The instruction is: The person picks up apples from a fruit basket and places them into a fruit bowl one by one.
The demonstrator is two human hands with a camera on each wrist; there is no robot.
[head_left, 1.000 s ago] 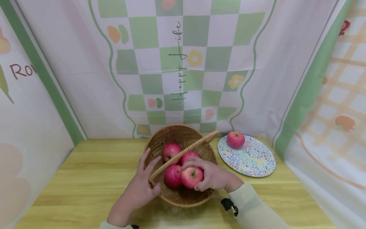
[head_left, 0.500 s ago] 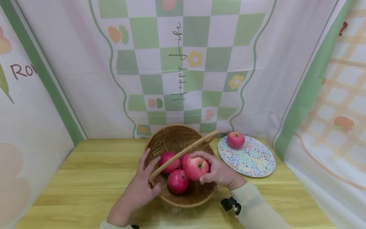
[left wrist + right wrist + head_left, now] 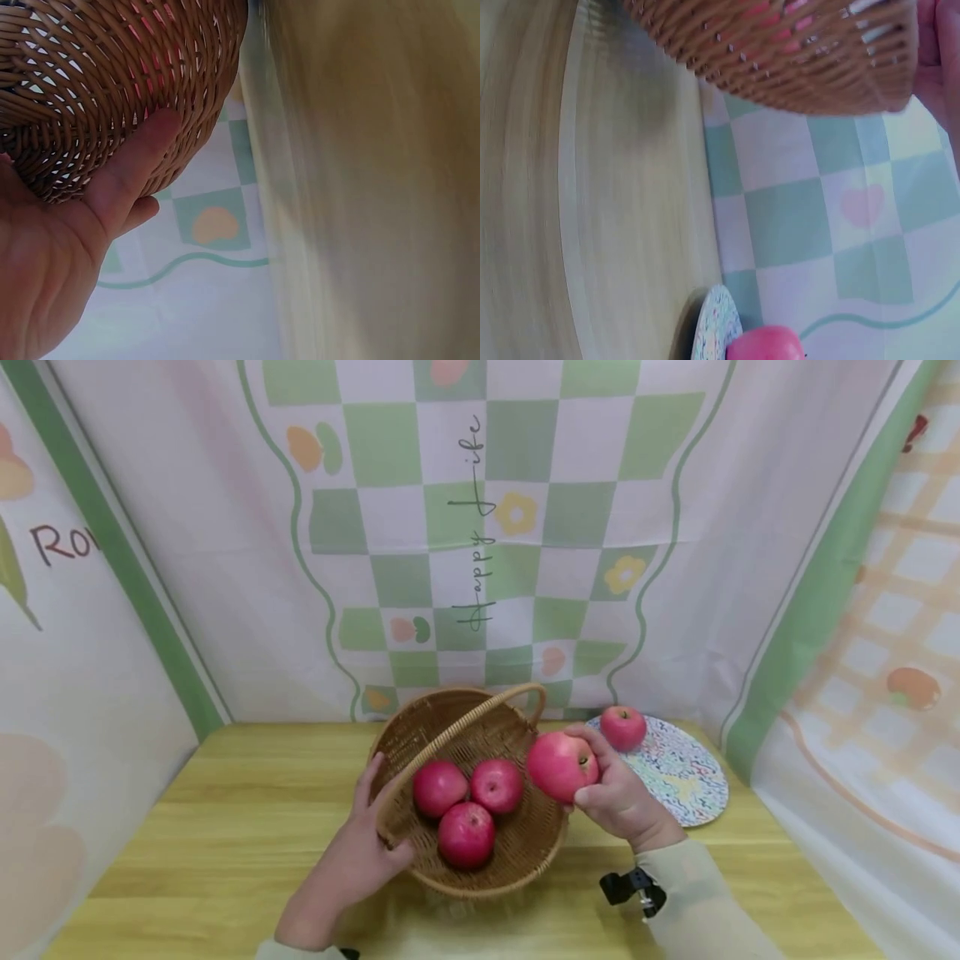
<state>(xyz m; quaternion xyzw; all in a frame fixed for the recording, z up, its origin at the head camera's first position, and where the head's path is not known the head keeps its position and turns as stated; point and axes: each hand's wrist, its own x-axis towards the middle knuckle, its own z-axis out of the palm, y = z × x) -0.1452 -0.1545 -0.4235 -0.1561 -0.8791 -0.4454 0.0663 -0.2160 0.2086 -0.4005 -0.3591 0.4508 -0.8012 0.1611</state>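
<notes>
A brown wicker basket [image 3: 525,852] with an arched handle [image 3: 457,722] stands tilted on the table, its opening towards me. Three red apples [image 3: 467,835] sit inside. My left hand [image 3: 348,856] holds its left side by the handle's near end; in the left wrist view, fingers [image 3: 139,161] lie against the outer weave [image 3: 90,97]. My right hand [image 3: 622,806] grips another red apple [image 3: 558,767] over the basket's right rim. In the right wrist view only part of that hand [image 3: 937,67] shows, behind the basket [image 3: 817,67], and the held apple is hidden.
To the right lies a speckled round plate [image 3: 686,785] with one red apple [image 3: 623,727] near its back edge. My right forearm partly covers the table's [image 3: 225,810] right side. A checkered cloth [image 3: 450,543] hangs directly behind the table.
My right hand has lifted its apple from among the others and carried it right, to the rim. The remaining apples have rolled together. The basket's handle has swung up and left.
</notes>
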